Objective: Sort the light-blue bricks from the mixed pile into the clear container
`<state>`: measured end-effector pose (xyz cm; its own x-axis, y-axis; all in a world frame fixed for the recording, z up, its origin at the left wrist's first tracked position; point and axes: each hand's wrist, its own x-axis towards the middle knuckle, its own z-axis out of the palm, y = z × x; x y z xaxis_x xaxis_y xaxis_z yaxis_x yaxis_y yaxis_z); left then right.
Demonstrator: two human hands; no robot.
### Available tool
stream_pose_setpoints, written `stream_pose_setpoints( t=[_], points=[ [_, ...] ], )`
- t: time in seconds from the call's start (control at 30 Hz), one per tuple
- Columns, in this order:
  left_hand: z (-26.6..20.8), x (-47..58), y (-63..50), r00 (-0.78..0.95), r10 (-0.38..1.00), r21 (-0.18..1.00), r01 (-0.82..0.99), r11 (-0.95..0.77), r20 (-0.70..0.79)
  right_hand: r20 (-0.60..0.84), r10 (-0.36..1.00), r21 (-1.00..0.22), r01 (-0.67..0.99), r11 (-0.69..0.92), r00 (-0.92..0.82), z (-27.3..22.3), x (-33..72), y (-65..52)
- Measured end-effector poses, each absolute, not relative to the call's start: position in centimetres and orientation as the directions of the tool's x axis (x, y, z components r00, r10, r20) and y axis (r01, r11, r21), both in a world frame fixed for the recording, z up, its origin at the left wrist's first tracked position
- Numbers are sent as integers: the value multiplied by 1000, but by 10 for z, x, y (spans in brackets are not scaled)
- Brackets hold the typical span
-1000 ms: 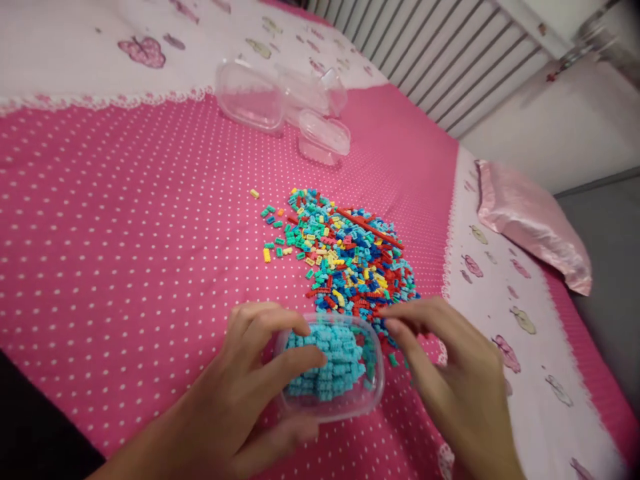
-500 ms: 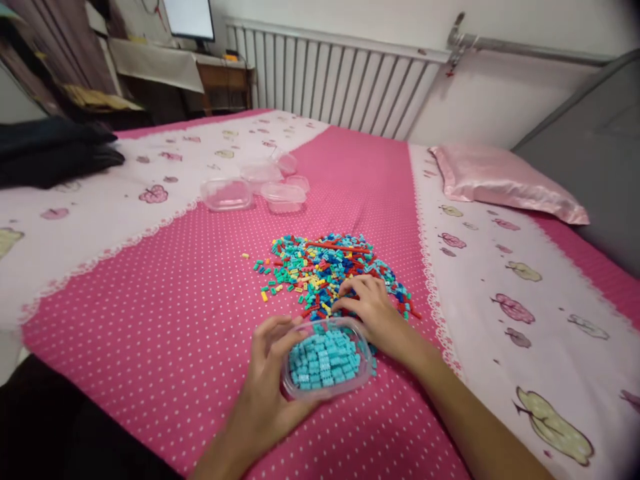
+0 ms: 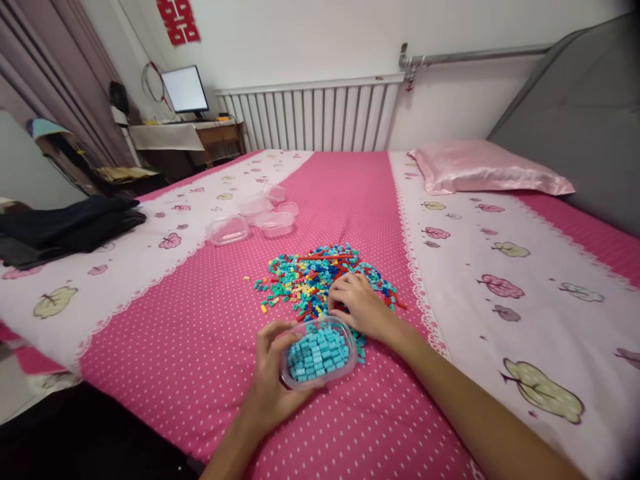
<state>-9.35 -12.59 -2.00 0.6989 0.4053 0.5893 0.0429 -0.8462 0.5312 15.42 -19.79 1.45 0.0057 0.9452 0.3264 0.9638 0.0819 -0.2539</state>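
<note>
**Tub in the left hand, right hand over the pile**

We see the tub on the near side of the pile, resting on the bed or tipped just above it (we cannot tell which). Its long axis runs mostly left to right, the right end set a little farther from us, and light-blue bricks fill much of it.

Our left hand curves around the tub's left end, thumb along the near side, fingers on the far rim. Our right hand is bent downward at the pile's near right part; its fingertips are partly hidden, so we cannot say whether they pinch a brick.

What matters in space is this: from our right hand, the tub's mouth lies just nearer to us and to the left, with the far right corner of the rim closest. The right hand is also the nearer one to the pile, which has a red rod across its far part. A few loose bricks lie just beside the tub's right end.
</note>
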Motion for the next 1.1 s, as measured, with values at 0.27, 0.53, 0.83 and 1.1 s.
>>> stream_pose_setpoints(
  t=[0.27,0.53,0.83,1.1],
  points=[
    [-16,-94,-132,749,408,540,80,-838,522,303,952,-194,981,28,33,10,147,-204],
    [-17,-95,-133,744,474,628,96,-773,471,318,945,-243,970,8,72,5,139,-196],
    [5,-116,-94,855,393,742,15,-670,338,292,909,-429,890,-152,296,9,134,-186],
    [28,-143,-28,951,213,677,5,-736,225,207,866,-657,720,-222,456,39,139,-128]
  ],
)
